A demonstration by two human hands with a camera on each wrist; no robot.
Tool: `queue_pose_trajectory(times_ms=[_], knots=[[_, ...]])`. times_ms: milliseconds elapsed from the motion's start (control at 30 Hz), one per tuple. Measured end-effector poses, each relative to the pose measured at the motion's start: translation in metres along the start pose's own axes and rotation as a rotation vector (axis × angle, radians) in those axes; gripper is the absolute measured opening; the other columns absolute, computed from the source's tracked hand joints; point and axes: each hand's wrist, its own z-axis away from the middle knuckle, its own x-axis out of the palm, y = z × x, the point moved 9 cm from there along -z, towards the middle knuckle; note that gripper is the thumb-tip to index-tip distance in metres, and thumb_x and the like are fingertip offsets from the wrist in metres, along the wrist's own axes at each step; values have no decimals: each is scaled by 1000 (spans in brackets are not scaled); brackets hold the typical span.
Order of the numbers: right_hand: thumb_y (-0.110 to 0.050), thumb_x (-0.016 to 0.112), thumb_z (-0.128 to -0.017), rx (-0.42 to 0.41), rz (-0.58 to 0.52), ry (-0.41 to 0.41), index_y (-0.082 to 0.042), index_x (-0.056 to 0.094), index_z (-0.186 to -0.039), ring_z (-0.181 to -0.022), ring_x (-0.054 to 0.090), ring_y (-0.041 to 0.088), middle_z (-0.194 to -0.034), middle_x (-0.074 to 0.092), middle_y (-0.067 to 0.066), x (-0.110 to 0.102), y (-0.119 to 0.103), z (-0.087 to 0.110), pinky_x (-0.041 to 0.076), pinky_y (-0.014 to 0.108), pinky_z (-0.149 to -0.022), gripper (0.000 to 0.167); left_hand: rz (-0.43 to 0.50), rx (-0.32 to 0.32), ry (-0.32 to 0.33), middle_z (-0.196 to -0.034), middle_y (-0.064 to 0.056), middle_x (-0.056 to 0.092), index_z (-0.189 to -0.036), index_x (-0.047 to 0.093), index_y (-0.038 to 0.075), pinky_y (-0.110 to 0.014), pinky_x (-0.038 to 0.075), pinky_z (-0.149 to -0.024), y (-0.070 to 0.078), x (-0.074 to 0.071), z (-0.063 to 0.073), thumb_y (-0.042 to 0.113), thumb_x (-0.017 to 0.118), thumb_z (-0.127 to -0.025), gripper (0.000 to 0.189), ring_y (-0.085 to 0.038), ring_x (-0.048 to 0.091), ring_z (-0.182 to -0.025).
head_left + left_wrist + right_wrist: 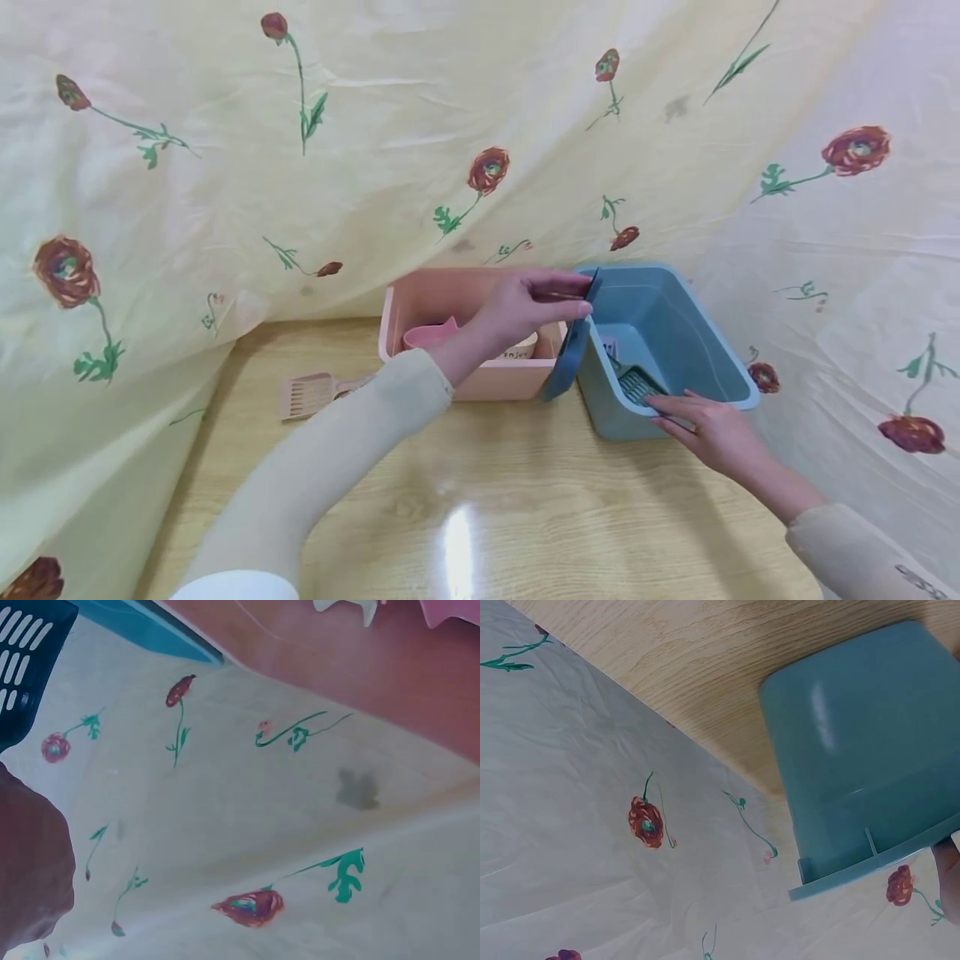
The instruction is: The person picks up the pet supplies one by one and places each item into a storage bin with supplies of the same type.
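Note:
My left hand (525, 308) pinches a dark blue slotted litter scoop (572, 354), held on edge between the pink bin (510, 383) and the blue bin (622, 421). The slots of this litter scoop (26, 656) show in the left wrist view, beside the hand (30, 855). At the blue bin's front right rim, my right hand (712, 429) grips the edge. A dark green slotted scoop (637, 382) lies inside that bin near the right fingers. In the right wrist view, the outer wall of the blue bin (862, 742) fills the right side.
A pink slotted scoop (307, 396) lies on the wooden table (420, 500), left of the pink bin. Inside the pink bin are a pink item (429, 335) and a cream cup-like item (522, 346) with lettering. A flowered cloth (375, 183) hangs behind and on both sides.

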Motion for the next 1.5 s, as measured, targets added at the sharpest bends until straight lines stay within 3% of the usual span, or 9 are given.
queue_pose_trajectory(times_ms=[200,333,533,633,800,933,1133,1333,1500], knots=[[-15,91,-82,-4,12,3,-14,83,-119,-92,80,31,-113,82,6,0,0,0,51,46,-104,38,57,52,34,-125,-9,78,-135,73,3,-32,62,-98,7,3,-36,11,80,-97,39,-20,77,-111],[-12,92,-80,-4,13,0,-14,83,-119,-92,80,31,-113,82,6,-1,-1,-1,54,51,-100,41,153,52,84,-121,-8,78,-135,73,3,-33,64,-94,5,6,-61,10,79,-98,38,-19,77,-107],[-5,93,-73,-13,10,-11,-11,83,-118,-93,80,31,-111,82,6,-1,-2,-1,58,63,-89,47,266,9,209,-112,-2,81,-131,76,7,-32,66,-87,-15,15,-93,13,81,-97,35,-14,78,-99],[-13,90,-82,-15,4,-10,-10,83,-118,-93,80,31,-111,82,6,-2,-2,-1,58,63,-89,36,309,-14,266,-109,0,82,-127,79,9,-33,66,-86,-32,21,-102,13,81,-96,31,-13,78,-96],[-17,87,-88,-28,-8,-9,-8,82,-118,-92,80,33,-110,82,8,-3,-4,-1,60,62,-88,32,351,-51,349,-105,-1,82,-122,81,11,-39,67,-87,-60,31,-108,12,83,-95,27,-15,79,-94],[-4,92,-73,-30,-1,-8,-9,83,-117,-91,80,33,-109,82,8,-2,-4,-2,60,63,-87,45,347,-77,391,-105,0,82,-120,82,12,-43,66,-92,-81,39,-110,14,84,-94,26,-13,79,-94],[-3,92,-71,-19,-7,-11,-9,83,-116,-92,81,31,-108,83,6,0,-5,-5,59,63,-88,46,371,-100,395,-108,-6,82,-122,81,8,-48,64,-96,-110,45,-108,12,84,-94,28,-18,79,-98],[-4,92,-72,-37,-12,2,-10,83,-117,-91,81,30,-109,82,6,2,-4,-5,59,63,-87,46,350,-166,380,-112,4,81,-126,80,14,-44,63,-99,-127,38,-99,20,84,-95,32,-13,77,-104],[-37,75,-100,-38,-13,20,-9,83,-114,-86,80,33,-105,83,8,1,-1,-1,63,61,-81,33,379,-194,347,-114,8,80,-125,80,20,-47,59,-106,-124,34,-91,23,86,-94,32,-14,75,-112]])
